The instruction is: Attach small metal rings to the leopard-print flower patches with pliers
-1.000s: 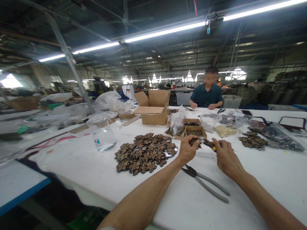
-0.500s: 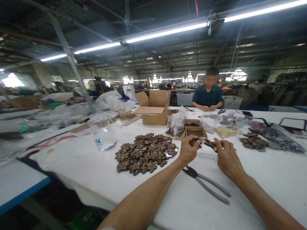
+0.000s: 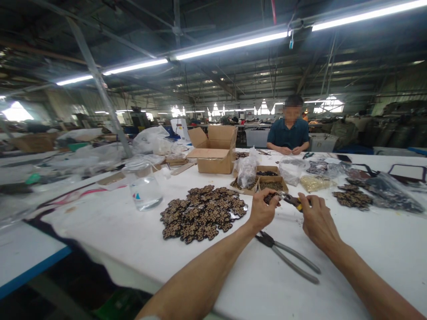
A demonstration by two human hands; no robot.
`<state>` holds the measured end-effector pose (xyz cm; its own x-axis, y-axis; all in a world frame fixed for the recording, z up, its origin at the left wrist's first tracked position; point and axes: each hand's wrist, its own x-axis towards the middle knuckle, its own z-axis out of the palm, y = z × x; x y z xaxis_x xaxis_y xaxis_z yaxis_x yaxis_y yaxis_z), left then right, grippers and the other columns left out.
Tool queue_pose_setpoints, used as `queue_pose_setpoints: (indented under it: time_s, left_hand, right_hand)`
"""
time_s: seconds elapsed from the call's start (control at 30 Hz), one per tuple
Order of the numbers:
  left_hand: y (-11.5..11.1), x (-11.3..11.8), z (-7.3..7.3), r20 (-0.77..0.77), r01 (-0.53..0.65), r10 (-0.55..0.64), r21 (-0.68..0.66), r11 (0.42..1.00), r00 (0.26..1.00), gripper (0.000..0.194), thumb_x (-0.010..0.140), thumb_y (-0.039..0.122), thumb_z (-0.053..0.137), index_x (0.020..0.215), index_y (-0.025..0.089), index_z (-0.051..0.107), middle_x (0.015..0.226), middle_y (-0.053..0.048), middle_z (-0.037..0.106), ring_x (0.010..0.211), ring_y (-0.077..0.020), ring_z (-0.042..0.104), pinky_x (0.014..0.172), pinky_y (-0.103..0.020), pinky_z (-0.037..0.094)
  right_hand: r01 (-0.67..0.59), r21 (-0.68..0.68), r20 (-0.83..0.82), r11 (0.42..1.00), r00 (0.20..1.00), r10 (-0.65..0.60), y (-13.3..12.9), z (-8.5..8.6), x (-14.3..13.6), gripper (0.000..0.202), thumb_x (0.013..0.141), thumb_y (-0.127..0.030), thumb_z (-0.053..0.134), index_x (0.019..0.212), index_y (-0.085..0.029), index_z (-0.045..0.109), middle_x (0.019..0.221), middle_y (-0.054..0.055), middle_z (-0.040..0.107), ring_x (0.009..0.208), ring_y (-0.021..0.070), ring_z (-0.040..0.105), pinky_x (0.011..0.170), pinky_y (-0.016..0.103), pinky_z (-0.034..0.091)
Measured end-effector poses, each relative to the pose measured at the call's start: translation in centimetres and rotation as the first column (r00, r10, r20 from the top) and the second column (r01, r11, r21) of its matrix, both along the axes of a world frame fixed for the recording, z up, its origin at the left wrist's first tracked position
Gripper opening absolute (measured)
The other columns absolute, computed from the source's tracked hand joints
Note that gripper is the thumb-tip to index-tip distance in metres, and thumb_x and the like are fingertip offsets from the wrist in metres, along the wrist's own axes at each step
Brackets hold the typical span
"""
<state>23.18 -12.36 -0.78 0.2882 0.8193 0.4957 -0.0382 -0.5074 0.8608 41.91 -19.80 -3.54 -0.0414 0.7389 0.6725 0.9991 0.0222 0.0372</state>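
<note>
My left hand [image 3: 264,210] is closed on a small patterned piece [image 3: 271,198], mostly covered by its fingers. Pliers with dark and yellow handles [image 3: 294,202] are gripped in my right hand [image 3: 316,218], their jaws at the edge of that piece. Below both hands, a second pair of pliers with grey handles [image 3: 290,257] lies on the white table [image 3: 267,289]. Left of my left hand is a heap of leopard-patterned, flower-shaped pieces [image 3: 203,213]. Small open boxes of metal parts [image 3: 271,184] stand just beyond my hands.
A clear water jar [image 3: 145,189] stands left of the heap. Behind are an open cardboard box [image 3: 216,155] and plastic bags [image 3: 247,171]. More patterned pieces [image 3: 352,197] and a filled bag [image 3: 395,193] lie at the right. A person [image 3: 288,133] sits across the table.
</note>
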Motion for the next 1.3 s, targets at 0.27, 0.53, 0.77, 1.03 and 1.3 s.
queue_pose_setpoints:
  time_s: [0.27, 0.53, 0.77, 1.03, 1.3]
  left_hand:
    - [-0.6, -0.2, 0.6, -0.037, -0.012, 0.014, 0.06, 0.998, 0.999, 0.021, 0.087, 0.032, 0.062, 0.097, 0.015, 0.07, 0.076, -0.006, 0.069, 0.068, -0.0155, 0.064, 0.066, -0.026, 0.05]
    - [-1.5, -0.4, 1.3, -0.112, -0.008, 0.03, 0.192, 0.981, 0.993, 0.016, 0.088, 0.028, 0.06, 0.094, 0.018, 0.07, 0.083, -0.006, 0.069, 0.076, -0.017, 0.062, 0.076, -0.029, 0.049]
    - [-1.8, -0.5, 1.6, -0.124, 0.004, 0.04, 0.338, 0.941, 0.992, 0.015, 0.089, 0.024, 0.058, 0.098, 0.018, 0.069, 0.087, -0.007, 0.067, 0.081, -0.0178, 0.06, 0.081, -0.03, 0.048]
    - [-1.5, 0.0, 0.9, -0.051, 0.001, 0.027, 0.488, 0.873, 0.998, 0.013, 0.086, 0.017, 0.059, 0.097, 0.017, 0.066, 0.089, -0.006, 0.068, 0.079, -0.0152, 0.061, 0.075, -0.028, 0.05]
    - [-1.6, 0.2, 0.4, -0.072, 0.013, 0.021, 0.443, 0.897, 0.997, 0.015, 0.087, 0.017, 0.06, 0.1, 0.017, 0.066, 0.092, -0.006, 0.069, 0.078, -0.0143, 0.062, 0.075, -0.027, 0.051]
  right_hand:
    - [0.048, 0.048, 0.026, 0.998, 0.998, -0.05, -0.1, 0.3, -0.1, 0.049, 0.078, -0.001, 0.048, 0.125, -0.014, 0.046, 0.112, 0.017, 0.052, 0.102, 0.0314, 0.048, 0.079, 0.041, 0.045]
    - [0.14, 0.091, 0.034, 0.986, 0.989, -0.143, -0.4, 0.8, 0.3, 0.023, 0.092, -0.011, 0.045, 0.113, -0.013, 0.054, 0.105, 0.016, 0.055, 0.101, 0.0313, 0.048, 0.075, 0.039, 0.041]
    - [0.138, 0.177, 0.038, 0.974, 0.988, -0.147, -0.3, 0.6, 0.8, 0.021, 0.093, -0.015, 0.046, 0.111, -0.013, 0.056, 0.105, 0.017, 0.057, 0.103, 0.0309, 0.047, 0.076, 0.037, 0.037]
    - [0.114, 0.209, 0.064, 0.971, 0.99, -0.129, -0.1, 0.3, 1.6, 0.015, 0.094, -0.016, 0.05, 0.107, -0.014, 0.058, 0.103, 0.014, 0.059, 0.1, 0.0283, 0.048, 0.074, 0.035, 0.036]
    - [0.086, 0.192, 0.045, 0.978, 0.994, -0.096, 0.1, -0.2, 2.0, 0.016, 0.092, -0.014, 0.052, 0.107, -0.015, 0.057, 0.102, 0.013, 0.059, 0.1, 0.0273, 0.049, 0.075, 0.034, 0.036]
